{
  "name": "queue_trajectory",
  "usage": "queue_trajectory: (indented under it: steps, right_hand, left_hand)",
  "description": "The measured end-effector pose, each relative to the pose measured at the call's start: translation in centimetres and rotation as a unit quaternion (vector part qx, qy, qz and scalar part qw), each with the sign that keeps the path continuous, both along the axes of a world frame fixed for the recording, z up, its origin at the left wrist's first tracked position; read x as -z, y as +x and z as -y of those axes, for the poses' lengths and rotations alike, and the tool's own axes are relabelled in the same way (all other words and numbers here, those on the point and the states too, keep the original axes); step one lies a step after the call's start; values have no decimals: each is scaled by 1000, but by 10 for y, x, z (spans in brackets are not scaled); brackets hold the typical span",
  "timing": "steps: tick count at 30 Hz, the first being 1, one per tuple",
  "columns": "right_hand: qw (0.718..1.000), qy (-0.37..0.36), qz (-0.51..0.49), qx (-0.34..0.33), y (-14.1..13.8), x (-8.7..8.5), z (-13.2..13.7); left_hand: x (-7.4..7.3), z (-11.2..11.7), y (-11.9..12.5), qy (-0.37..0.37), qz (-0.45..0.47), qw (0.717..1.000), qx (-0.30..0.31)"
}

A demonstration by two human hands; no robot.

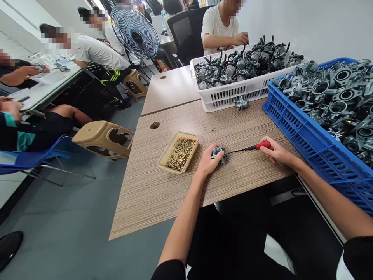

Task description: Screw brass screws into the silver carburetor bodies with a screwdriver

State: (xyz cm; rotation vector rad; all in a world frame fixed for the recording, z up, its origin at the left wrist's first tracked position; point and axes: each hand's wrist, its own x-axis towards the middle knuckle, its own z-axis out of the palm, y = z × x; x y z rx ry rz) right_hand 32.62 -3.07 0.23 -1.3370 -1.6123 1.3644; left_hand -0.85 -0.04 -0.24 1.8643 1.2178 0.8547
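Left hand (pixel 208 161) grips a metal part (pixel 223 154) on the table (pixel 151 186) while right hand (pixel 276 151) grasps a red-handled screwdriver (pixel 251 147).

On this desk (pixel 140 198) I'm seeing a tray (pixel 166 157) of small fittings (pixel 181 153) left of the left hand (pixel 207 158), then a carburetor body (pixel 222 153) in that hand, and a screwdriver (pixel 250 148) reaching from there to the right hand (pixel 276 150). Behind those there's a basket (pixel 223 102) piled with carburetors (pixel 241 66), one stray carburetor (pixel 241 103) just in front of it. Heaped crate (pixel 305 130) is off to the right, stool (pixel 94 132) is left of the desk.
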Motion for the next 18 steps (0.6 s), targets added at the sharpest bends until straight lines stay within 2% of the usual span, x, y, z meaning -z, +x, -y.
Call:
queue_trajectory:
  steps: [18]
  right_hand:
    - [1000,7,14,0,0,7,-1]
  left_hand:
    - [2,-1,-1,4,2,1000,2]
